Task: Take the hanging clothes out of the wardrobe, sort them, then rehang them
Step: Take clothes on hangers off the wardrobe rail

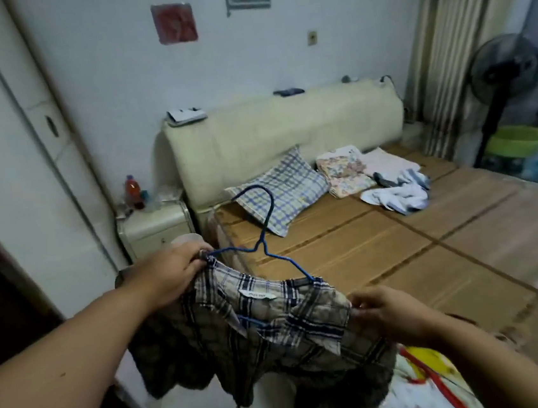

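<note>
A: so what's the person actually wearing? can't see much of them.

B: honestly just two bare forearms coming in from the bottom. No sleeves anywhere in view, so whatever's worn on top ends further up, out of shot.

A: watch, rings, anything?

B: nothing on the left hand (168,271) or its wrist. Right hand (388,314) looks plain too, but it's a bit blurry, so can't swear on the fingers.

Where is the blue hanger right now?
In the head view, lower centre: the blue hanger sits in the plaid shirt, one end gripped by the left hand, its hook rising toward the checked pillow.
</note>
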Available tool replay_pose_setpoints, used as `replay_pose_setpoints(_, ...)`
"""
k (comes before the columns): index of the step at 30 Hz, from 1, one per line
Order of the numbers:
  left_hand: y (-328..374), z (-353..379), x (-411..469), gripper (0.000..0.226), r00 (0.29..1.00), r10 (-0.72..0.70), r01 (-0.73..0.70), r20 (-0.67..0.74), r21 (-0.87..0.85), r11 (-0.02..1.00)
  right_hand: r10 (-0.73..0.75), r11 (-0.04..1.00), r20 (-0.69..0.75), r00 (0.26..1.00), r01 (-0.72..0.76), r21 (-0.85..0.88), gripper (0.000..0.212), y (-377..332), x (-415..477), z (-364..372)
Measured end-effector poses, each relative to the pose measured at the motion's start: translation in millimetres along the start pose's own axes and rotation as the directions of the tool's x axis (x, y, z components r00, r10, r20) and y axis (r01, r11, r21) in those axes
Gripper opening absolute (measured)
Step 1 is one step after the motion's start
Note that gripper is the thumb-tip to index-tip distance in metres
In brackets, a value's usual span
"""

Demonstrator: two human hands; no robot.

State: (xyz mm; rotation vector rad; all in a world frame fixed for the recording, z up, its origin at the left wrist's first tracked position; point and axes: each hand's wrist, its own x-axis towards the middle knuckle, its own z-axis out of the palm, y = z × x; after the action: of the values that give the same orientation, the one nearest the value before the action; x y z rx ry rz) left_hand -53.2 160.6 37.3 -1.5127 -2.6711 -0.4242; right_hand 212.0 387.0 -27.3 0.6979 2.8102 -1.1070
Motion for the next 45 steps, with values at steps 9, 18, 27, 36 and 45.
replay_pose_setpoints(9,151,93,104,0.027,0.964,0.236,-0.226,0.122,-0.091,0.970,0.311,0.938,-0.112,0.944,-0.285,0.198,0.022,117,-100,-55)
replay_pose_setpoints(18,312,231,201,0.026,0.874,0.323,-0.293,0.364,-0.137,0.946,0.622,0.757,-0.093,0.778,-0.566,0.328,0.019,281,-135,-87)
replay_pose_setpoints(27,390,372,257,0.025,0.782,0.262,-0.295,0.566,-0.035,0.955,0.769,0.610,-0.021,0.638,-0.725,0.319,0.021,420,-105,-60)
replay_pose_setpoints(36,379,440,259,0.065,0.688,0.166,-0.192,0.706,-0.043,0.981,0.829,0.548,-0.055,0.557,-0.787,0.285,0.051,476,-57,-31)
replay_pose_setpoints(45,323,387,229,0.068,0.696,0.139,-0.137,0.704,-0.060,0.989,0.644,0.765,-0.016,0.765,-0.643,0.046,0.060,414,17,-42)
